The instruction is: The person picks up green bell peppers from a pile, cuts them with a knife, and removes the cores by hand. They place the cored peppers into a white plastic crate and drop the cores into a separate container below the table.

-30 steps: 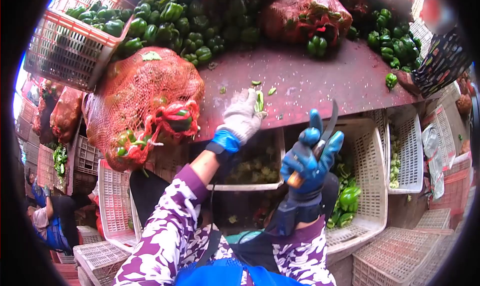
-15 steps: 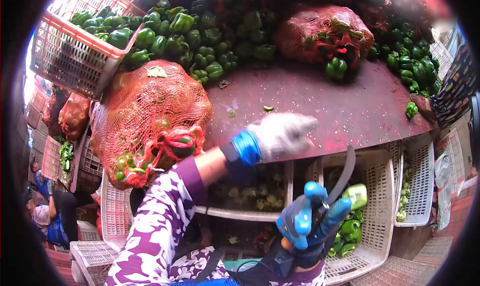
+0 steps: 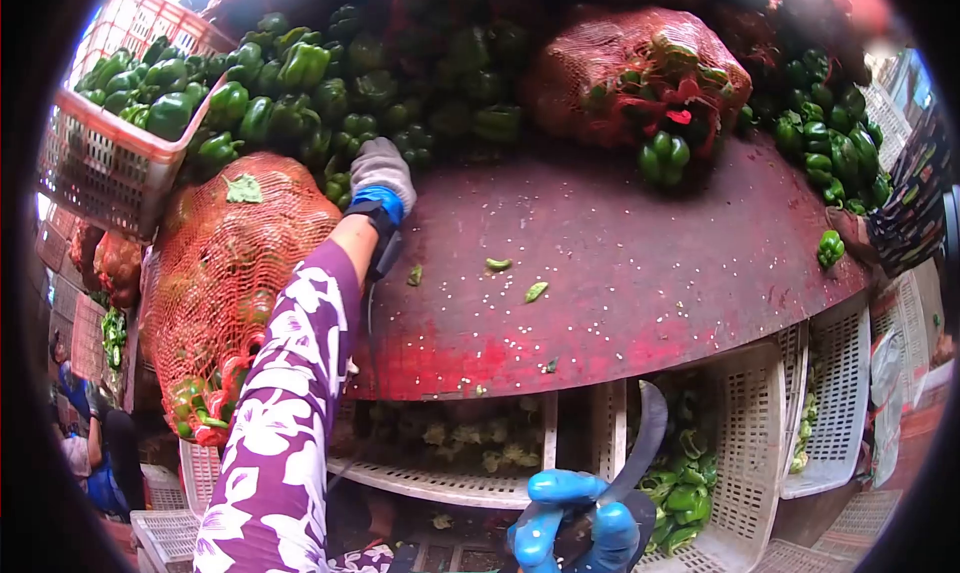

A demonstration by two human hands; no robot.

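Note:
My left hand (image 3: 383, 171), in a grey-white glove with a blue cuff, reaches to the near edge of a heap of green bell peppers (image 3: 375, 88). Its fingers point away and are hidden behind the back of the hand, so any grip is out of sight. At the lower edge, my right hand (image 3: 575, 523) in a blue glove is closed round a knife with a curved blade (image 3: 645, 438), which points up. Behind the blade, halved or trimmed green peppers (image 3: 690, 498) lie in a white plastic crate (image 3: 750, 453).
Red mesh sacks of peppers (image 3: 235, 253) (image 3: 640, 78) stand on the dark red table (image 3: 600, 263), where seeds and green scraps lie. A pepper-filled crate (image 3: 110, 163) is at upper left. Another crate (image 3: 470, 483) holds pale cores below. Another person's hand (image 3: 850, 235) is near a pepper (image 3: 830, 248).
My left hand has moved left and away to the pepper heap. My right hand, still holding the knife, is lower and further left. The pale green pepper beside it has left that spot.

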